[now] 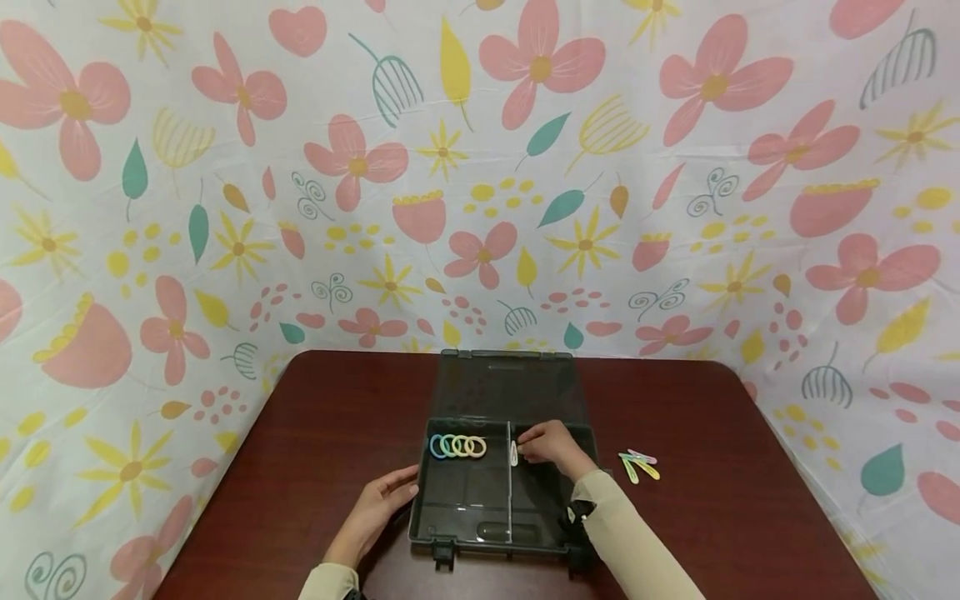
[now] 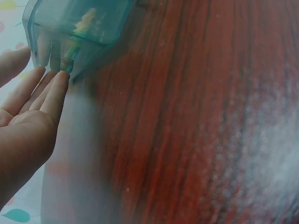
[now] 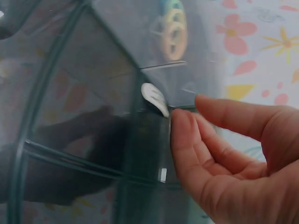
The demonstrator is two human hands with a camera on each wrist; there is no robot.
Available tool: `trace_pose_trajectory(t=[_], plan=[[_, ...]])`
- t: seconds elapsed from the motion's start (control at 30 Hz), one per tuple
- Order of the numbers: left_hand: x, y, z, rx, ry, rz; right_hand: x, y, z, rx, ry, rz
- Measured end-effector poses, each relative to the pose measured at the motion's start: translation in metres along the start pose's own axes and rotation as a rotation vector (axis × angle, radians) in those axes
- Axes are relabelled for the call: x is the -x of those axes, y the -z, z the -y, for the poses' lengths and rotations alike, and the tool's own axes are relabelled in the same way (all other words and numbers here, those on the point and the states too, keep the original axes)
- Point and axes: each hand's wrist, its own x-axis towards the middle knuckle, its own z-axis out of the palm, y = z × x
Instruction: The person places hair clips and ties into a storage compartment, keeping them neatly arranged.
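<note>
A dark see-through plastic case [image 1: 465,546] lies with its lid [image 1: 510,387] folded back, and a divider splits it into two compartments. Against its left wall rest the straight fingers of my left hand [image 1: 378,504], the thumb apart from them; the left wrist view shows this hand [image 2: 35,112] too. Inside the right compartment, beside the divider, is a white hair clip [image 1: 513,452]. The bent fingers of my right hand [image 1: 553,446] are at this clip. In the right wrist view the clip [image 3: 154,97] lies just past the fingertips, not between finger and thumb.
A row of linked pastel rings [image 1: 457,447] lies in the left compartment. Several coloured hair clips [image 1: 640,465] sit on the dark red table [image 1: 720,500], right of the case. A flower-patterned cloth [image 1: 480,167] hangs behind and at both sides.
</note>
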Motion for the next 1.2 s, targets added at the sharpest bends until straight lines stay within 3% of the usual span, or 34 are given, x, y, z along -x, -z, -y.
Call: trace_pose_trajectory(t=[0.23, 0.4, 0.6, 0.83, 0.97, 1.2], plan=[[0.001, 0.000, 0.000, -0.002, 0.002, -0.002, 0.009, 0.033, 0.007, -0.082, 0.176, 0.076], [0.002, -0.001, -0.001, -0.011, 0.019, -0.007, 0.019, 0.072, 0.000, -0.070, 0.268, 0.061], [0.002, -0.002, -0.003, -0.009, 0.024, -0.018, 0.036, 0.116, -0.020, -0.041, 0.262, 0.009], [0.003, -0.001, -0.001, -0.001, 0.026, -0.014, 0.049, 0.153, -0.063, 0.020, 0.204, -0.045], [0.002, -0.002, 0.000, 0.010, 0.019, -0.012, 0.052, 0.166, -0.089, 0.049, 0.127, -0.072], [0.001, -0.002, -0.001, 0.013, 0.025, -0.018, 0.056, 0.177, -0.120, 0.078, 0.078, -0.097]])
